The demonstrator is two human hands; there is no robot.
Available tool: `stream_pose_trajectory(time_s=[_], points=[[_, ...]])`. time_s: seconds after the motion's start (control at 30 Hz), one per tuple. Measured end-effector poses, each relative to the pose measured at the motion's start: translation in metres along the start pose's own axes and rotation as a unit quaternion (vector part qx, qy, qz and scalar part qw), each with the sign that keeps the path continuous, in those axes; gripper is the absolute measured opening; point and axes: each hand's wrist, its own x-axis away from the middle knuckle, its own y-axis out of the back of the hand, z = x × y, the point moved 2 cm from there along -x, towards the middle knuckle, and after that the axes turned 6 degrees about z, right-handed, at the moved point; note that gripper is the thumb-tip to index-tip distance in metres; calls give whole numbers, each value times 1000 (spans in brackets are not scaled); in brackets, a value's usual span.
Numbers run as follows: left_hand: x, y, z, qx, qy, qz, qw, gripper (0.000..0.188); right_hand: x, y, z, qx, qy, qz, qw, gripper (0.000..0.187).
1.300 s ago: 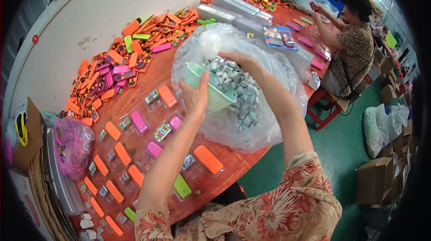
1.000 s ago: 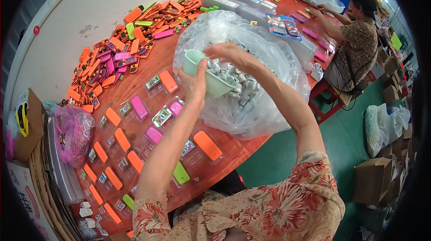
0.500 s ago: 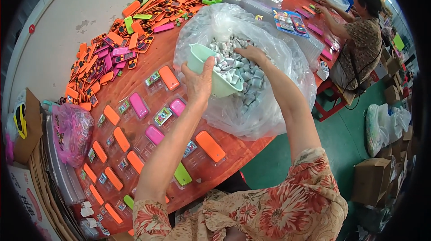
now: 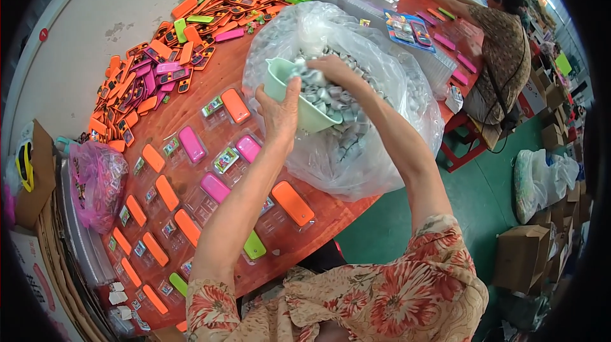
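My left hand (image 4: 278, 113) grips the near left side of a pale green plastic tub (image 4: 312, 118), its thumb over the rim. The tub is tilted toward the right and has small silver-grey pieces in its mouth. My right hand (image 4: 335, 71) is at the tub's far rim, fingers curled over some small silver-grey pieces (image 4: 310, 77) that are smeared by motion. Below both hands is a big clear plastic bag (image 4: 388, 170), open at the top and full of more such pieces (image 4: 349, 141).
Phone-shaped toys (image 4: 149, 81) in orange, pink and green are heaped along the wall. Clear blister trays with coloured toys (image 4: 192, 144) cover the near red table (image 4: 328, 221). Stacked clear trays (image 4: 420, 65) stand behind the bag. Another person (image 4: 503, 42) works at the far right.
My right hand has moved left from the pile in the bag to the tub's mouth, with pieces at its fingers. The left hand still holds the tub. The other person's arms have reached further away.
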Motion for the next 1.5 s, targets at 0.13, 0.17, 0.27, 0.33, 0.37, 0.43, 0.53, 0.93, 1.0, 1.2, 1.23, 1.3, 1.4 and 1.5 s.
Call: stream_pose_trajectory(time_s=[0.13,0.17,0.27,0.33,0.37,0.43,0.53,0.93,1.0,1.2,1.23,1.3,1.4,1.5], points=[[-2,8,4,186,-13,46,981,70,30,-39,60,133,24,17,991,39],[3,9,5,230,54,22,971,58,37,-40,71,154,27,29,987,38],[-8,30,26,364,69,123,921,49,58,-37,95,104,94,39,989,39],[2,29,23,405,58,155,899,51,63,-29,89,104,99,63,988,38],[7,29,20,442,47,185,876,53,69,-28,85,9,112,62,992,37],[12,29,20,453,37,197,869,57,74,-24,80,-158,77,79,981,37],[10,27,19,505,7,212,836,58,75,-25,87,-258,96,80,958,34],[7,51,6,547,15,213,809,53,116,-7,130,-102,266,-137,949,16],[7,74,4,536,-1,211,818,58,152,-17,112,66,237,-110,963,17],[32,134,4,500,-10,148,853,57,180,-86,44,487,193,0,852,67],[36,137,4,487,-9,120,865,58,175,-87,37,488,191,1,852,67],[47,144,4,469,27,61,881,55,162,-92,18,612,171,-39,772,58],[51,158,12,471,19,52,880,51,150,-78,11,607,220,-72,760,12],[55,163,15,476,19,49,878,51,141,-55,16,579,199,-139,779,5]])
